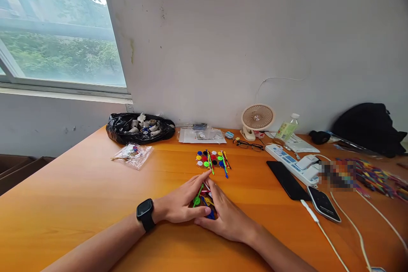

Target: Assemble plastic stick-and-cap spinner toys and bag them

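1. The left forearm, with a black watch [145,213] on the wrist, and the right forearm come in from the bottom edge over the orange desk [79,195].
2. The left hand [181,202] lies on the desk, fingers stretched toward the middle, its grip loosely closed on a green stick [199,194].
3. The right hand [225,216] rests just beside it, fingers curled over the same small assembly [205,200] of coloured sticks and discs; how firmly this grip closes I cannot tell.
4. The assembly sits on the desk between the two hands, near the front middle, partly hidden by fingers.
5. Just beyond, a loose heap of parts [213,160]: coloured discs and sticks.
6. To the right lie a dark phone [287,179], a second phone [323,203] on a white cable, and a power strip [291,163].
7. To the left, a clear bag [132,154]; behind it, a black bag [140,128] of spools.
8. By the wall: glasses [249,145], a fan [256,119], a bottle [287,128].
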A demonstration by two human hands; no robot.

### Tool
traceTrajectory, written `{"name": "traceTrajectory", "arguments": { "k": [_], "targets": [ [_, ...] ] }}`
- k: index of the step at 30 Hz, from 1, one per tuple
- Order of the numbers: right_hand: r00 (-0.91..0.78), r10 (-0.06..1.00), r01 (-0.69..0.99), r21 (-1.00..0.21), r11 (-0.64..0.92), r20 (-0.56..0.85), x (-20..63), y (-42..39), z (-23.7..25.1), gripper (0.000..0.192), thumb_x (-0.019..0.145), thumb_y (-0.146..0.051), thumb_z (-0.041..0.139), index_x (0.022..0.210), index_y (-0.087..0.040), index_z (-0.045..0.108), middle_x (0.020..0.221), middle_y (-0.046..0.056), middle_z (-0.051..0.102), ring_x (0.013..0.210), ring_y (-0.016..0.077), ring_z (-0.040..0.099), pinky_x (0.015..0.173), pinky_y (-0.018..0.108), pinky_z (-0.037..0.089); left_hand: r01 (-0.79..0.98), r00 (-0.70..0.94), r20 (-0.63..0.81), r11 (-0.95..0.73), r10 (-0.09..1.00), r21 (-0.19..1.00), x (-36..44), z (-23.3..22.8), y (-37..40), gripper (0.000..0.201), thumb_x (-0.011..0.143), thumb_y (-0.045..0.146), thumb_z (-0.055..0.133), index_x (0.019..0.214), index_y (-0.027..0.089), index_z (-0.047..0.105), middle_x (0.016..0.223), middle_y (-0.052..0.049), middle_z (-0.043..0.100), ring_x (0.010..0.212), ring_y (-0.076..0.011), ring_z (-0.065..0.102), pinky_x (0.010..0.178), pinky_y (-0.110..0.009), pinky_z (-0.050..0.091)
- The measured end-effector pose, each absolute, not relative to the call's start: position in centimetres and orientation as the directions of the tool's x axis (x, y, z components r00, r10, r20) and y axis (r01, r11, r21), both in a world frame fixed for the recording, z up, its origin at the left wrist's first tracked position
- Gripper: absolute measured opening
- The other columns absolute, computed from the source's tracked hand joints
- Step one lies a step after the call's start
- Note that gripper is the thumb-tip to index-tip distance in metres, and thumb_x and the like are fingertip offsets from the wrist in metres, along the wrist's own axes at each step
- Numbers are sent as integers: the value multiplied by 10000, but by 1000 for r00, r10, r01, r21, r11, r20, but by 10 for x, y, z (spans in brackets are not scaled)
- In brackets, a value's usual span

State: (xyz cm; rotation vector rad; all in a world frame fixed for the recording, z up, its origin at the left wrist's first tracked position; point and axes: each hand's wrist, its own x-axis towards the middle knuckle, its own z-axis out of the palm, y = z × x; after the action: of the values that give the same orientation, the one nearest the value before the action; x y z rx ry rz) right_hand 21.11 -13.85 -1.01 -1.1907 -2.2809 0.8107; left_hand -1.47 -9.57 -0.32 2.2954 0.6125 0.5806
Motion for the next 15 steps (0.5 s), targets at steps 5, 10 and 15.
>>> {"name": "traceTrajectory", "arguments": {
  "k": [5, 10, 15],
  "targets": [
    [-568, 808, 509, -706, 492, 154, 215, -137, 1, 1459, 679, -514, 911, 1644, -297, -161, 1674, 186, 263, 1529, 332, 331, 1235, 528, 337, 279, 728, 332, -702, 599, 655, -7, -1, -102, 1235, 829, 614, 763, 1668, 253, -67, 1701, -187, 244, 1537, -380, 311, 1244, -536, 328],
    [-501, 865, 660, -642, 391, 11, 246, -152, 7, 1400, 679, -613, 876, 1666, -295, -66, 1727, 165, 102, 1586, 347, 176, 1269, 540, 259, 312, 755, 321, -744, 572, 591, -3, 1, -107, 1206, 795, 667, 766, 1674, 282, 36, 1710, -156, 243, 1554, -396, 264, 1252, -568, 296],
    [-458, 889, 733, -568, 375, -4, 261, -166, -3, 1108, 877, -584, 717, 1675, -273, 15, 1728, 139, 156, 1576, 307, 233, 1280, 513, 260, 268, 778, 344, -773, 526, 576, 3, 8, -113, 893, 873, 486, 757, 1621, 286, 312, 1530, -137, 543, 1362, -344, 527, 1163, -504, 432]
  ]
}}
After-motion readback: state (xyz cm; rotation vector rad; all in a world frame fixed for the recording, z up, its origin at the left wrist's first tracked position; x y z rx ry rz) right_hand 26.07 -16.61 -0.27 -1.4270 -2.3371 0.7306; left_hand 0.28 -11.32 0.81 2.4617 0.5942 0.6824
